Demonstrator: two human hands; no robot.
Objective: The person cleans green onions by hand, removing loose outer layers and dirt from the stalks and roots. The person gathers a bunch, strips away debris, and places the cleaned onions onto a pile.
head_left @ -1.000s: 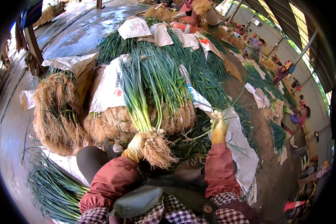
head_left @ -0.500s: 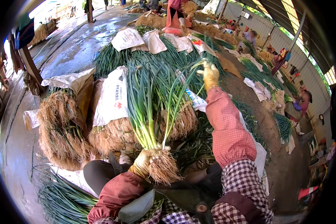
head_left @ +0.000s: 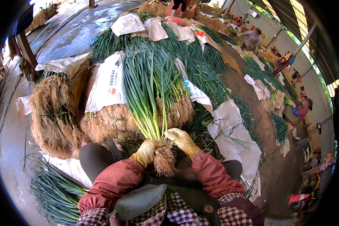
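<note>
Left hand (head_left: 145, 152), gloved, is wrapping round 1 bunch (head_left: 151, 120) of green stalks, just above its roots (head_left: 165, 162). Right hand (head_left: 182, 142), also gloved, is resting its fingertips on the same neck, just beside the left; can't tell if it's pinching a stalk. Change: 0.5 s ago the right was reaching up and away, with a thin stalk at its fingers; now it's back at the bunch, so both hands are working at 1 spot. Bunch is standing in front of the lap, roots toward the wearer, leaves leaning over the mid pile (head_left: 113, 120).

Counts: 2 hands, 1 held bunch; stalks are overlapping too much to count. Mid pile is showing its roots nearside, with 1 white sack (head_left: 107, 81) lying over its left part. 1 left pile (head_left: 51, 113) is sitting beside it, under 1 sack. 1 leaf heap (head_left: 56, 188) is lying lower left. 1 loose sack (head_left: 233, 139) is lying right. Far heap (head_left: 109, 47) is carrying 4 sacks. At least 3 other people are showing beyond; 1 is cut off at top.
</note>
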